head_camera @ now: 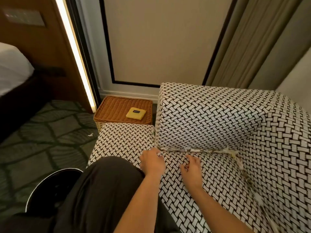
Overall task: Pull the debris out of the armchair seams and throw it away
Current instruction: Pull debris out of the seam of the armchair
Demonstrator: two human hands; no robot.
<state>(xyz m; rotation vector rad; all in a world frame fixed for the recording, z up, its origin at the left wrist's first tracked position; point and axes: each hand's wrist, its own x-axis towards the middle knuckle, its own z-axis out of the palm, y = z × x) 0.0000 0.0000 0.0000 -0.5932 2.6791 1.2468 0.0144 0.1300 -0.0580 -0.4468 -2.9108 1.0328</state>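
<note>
Armchair (210,118): blocky, padded, covered in a cloth printed with a black-and-white basket-weave pattern.
Debris (198,150): pale, crumpled scraps wedged as a thin line in the seam where the seat meets the upright cushion; more scraps follow the seam that runs down the seat's right side.
Left hand (152,163): lies flat on the seat, fingers straight and holding nothing, tips at the left end of the littered seam.
Right hand (192,170): rests on the seat just short of the seam, fingers loosely bent, tips on the cloth, nothing in its grasp.
Hands: apart, side by side, both bare.
Trouser leg (101,190): dark, smooth fabric, against the seat's front edge.
Basket (111,110): square, brown woven wicker, flat-topped, on the floor beside the armchair.
Box (136,113): small, flat, yellow, with a dark label, on the basket's top.
Carpet (42,132): green, with a large leaf-like pattern.
Scrap (90,135): one small white piece on the carpet, well apart from the seams.
</note>
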